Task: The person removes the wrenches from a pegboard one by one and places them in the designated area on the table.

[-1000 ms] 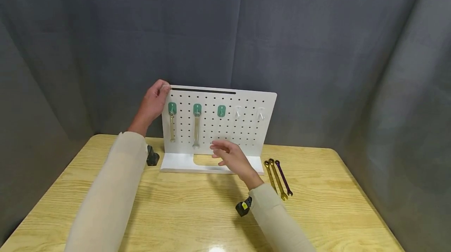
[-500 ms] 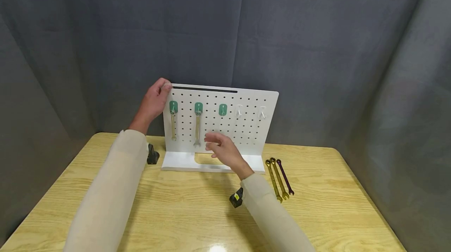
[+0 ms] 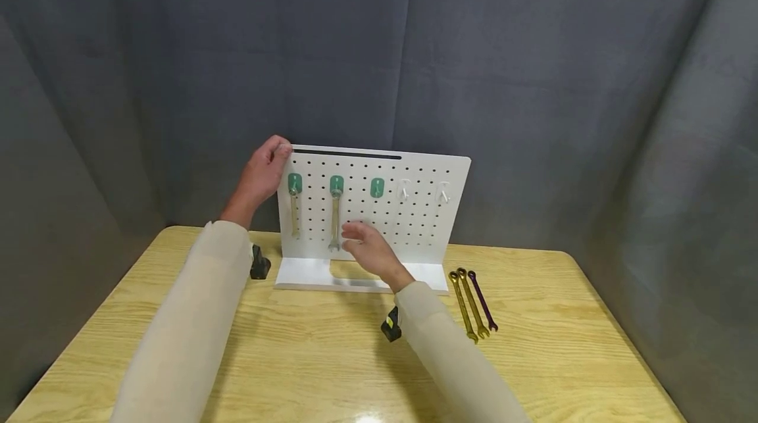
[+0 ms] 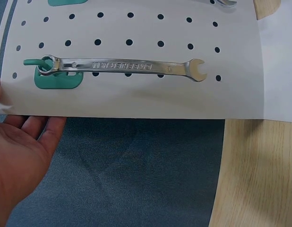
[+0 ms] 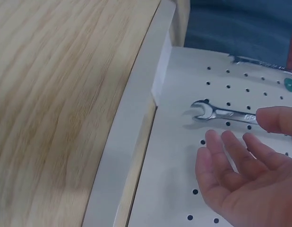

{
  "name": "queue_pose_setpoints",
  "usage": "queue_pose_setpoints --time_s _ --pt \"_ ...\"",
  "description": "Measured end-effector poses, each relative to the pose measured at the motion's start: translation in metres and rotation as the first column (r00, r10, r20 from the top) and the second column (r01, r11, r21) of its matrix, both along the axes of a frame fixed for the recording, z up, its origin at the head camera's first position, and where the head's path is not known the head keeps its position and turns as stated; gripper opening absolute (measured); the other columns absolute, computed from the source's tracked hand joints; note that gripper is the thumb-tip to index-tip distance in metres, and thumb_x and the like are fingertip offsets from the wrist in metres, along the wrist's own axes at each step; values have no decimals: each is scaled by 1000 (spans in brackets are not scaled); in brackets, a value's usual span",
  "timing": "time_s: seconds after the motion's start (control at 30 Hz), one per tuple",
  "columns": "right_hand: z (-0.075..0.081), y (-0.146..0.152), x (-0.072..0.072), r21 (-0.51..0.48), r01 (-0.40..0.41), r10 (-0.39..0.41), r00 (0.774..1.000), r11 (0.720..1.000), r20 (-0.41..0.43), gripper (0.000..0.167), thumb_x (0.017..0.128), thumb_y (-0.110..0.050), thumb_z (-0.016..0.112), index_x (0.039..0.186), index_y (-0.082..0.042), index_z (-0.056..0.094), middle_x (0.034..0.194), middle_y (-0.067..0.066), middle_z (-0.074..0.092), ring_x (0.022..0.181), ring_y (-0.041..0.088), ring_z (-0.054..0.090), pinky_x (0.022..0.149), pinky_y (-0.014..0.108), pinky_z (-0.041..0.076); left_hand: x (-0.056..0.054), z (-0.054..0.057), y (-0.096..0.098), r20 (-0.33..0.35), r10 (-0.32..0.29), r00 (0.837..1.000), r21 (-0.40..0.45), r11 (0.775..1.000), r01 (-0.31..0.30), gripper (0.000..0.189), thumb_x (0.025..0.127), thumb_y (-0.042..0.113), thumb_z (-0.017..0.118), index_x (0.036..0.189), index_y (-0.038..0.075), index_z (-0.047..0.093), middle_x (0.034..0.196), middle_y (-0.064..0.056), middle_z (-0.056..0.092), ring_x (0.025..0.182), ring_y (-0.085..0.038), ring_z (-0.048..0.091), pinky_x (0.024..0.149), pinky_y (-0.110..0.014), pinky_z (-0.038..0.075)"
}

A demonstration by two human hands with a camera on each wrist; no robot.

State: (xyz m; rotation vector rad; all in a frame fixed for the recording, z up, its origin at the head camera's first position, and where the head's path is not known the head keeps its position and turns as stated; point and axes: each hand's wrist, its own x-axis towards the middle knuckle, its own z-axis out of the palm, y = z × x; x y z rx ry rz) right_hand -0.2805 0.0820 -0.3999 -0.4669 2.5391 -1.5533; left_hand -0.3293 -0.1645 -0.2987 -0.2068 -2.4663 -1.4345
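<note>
My left hand [image 3: 263, 170] grips the top left corner of a white pegboard [image 3: 414, 212], thumb in front and fingers behind in the left wrist view. Close by, a silver combination wrench [image 4: 122, 66] hangs by its ring end on a green hook [image 4: 58, 80]. A second, longer silver wrench [image 3: 335, 222] hangs from the middle-left green hook [image 3: 336, 185]. Beside its lower part is my right hand [image 3: 372, 250], fingers loosely bent and apart. In the right wrist view the thumb lies near or over that wrench's shank [image 5: 233, 116]; whether it touches, I cannot tell.
A third green hook [image 3: 377, 187] and two white hooks [image 3: 404, 190] bear nothing. Two gold wrenches [image 3: 470, 301] and a purple one [image 3: 482, 300] lie on the wooden table [image 3: 320, 357] right of the board's base [image 3: 302, 273]. Dark curtain [image 3: 503, 81] hangs behind.
My right hand has moved left and slightly up, from below the third green hook to beside the second hanging wrench. My left hand stays on the board's corner.
</note>
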Motion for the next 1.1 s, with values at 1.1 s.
queue_pose_setpoints --time_s 1.1 --pt "52 -30 -34 -16 -29 26 988 999 -149 29 110 -28 52 107 -4 68 106 7 73 104 21 66 89 40 49 0 -4 -2 -12 -4 1000 -2 1000 4 38 111 46 38 128 14 50 113 -14 51 103 -33 52 85 -46 40"
